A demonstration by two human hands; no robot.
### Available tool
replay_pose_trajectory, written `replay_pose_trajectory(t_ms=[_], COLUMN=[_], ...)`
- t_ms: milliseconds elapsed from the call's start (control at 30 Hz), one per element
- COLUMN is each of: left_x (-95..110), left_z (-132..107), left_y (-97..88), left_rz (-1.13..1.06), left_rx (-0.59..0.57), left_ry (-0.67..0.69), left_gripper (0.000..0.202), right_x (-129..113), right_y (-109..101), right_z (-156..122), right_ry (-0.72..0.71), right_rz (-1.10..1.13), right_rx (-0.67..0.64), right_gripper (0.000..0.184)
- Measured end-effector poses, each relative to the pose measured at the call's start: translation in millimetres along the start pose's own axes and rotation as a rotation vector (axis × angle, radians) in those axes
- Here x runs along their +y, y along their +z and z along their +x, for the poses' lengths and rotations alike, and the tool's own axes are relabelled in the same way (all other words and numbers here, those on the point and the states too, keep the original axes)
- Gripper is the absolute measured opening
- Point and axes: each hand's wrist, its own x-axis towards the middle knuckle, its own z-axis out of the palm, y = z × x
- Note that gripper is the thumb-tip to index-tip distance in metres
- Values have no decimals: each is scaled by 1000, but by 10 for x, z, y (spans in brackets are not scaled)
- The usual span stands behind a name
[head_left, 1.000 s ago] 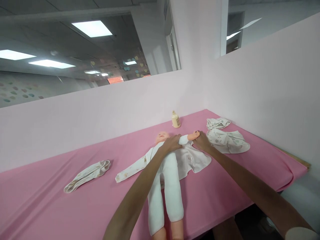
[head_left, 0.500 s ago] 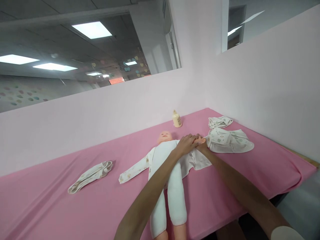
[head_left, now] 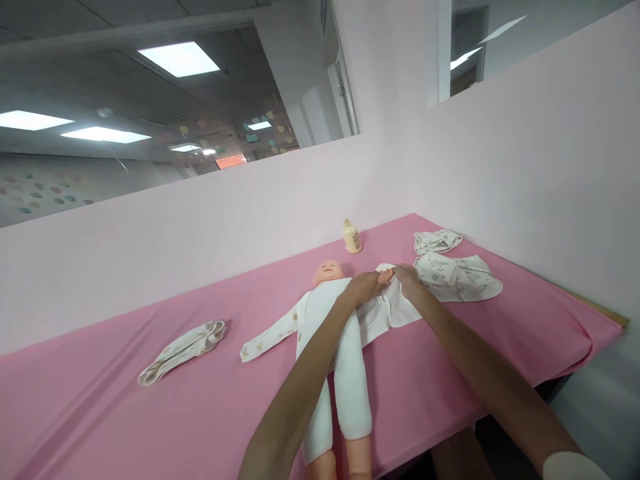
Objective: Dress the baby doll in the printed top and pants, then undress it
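Observation:
A baby doll in white lies on its back on the pink table, head toward the far wall. Under it lies an open white printed garment; one sleeve stretches out flat to the left. My left hand is closed on the doll's arm at its right side. My right hand pinches the garment's other sleeve just beside it. The doll's hand is hidden between my two hands.
A small cream bottle stands at the back wall. Two folded printed cloths lie at the right, near the side partition. Another folded cloth lies at the left. The table's right edge drops off by the wall.
The doll's bare hand showed between my hands before; now the sleeve covers it. My left hand has slid outward along the doll's arm, toward my right hand.

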Motion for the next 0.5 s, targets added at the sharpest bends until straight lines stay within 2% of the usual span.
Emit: replay_pose_trajectory(t_ms=[67,200,367,500], left_x=[-6,-9,-29,-56], left_z=[11,33,87,153], left_y=[30,62,69,90], left_rz=[9,55,70,75], left_rx=[-42,-46,-48,-24], left_ry=[6,2,-40,-66], left_gripper=[33,34,37,38], right_x=[-50,-157,-235,-257], right_y=[-10,-30,-39,-16], right_z=[-43,-131,-237,-328], right_ry=[-11,-110,-264,-368], right_rz=[-34,-129,-438,-544], right_rx=[19,47,123,69], right_gripper=[8,13,18,23])
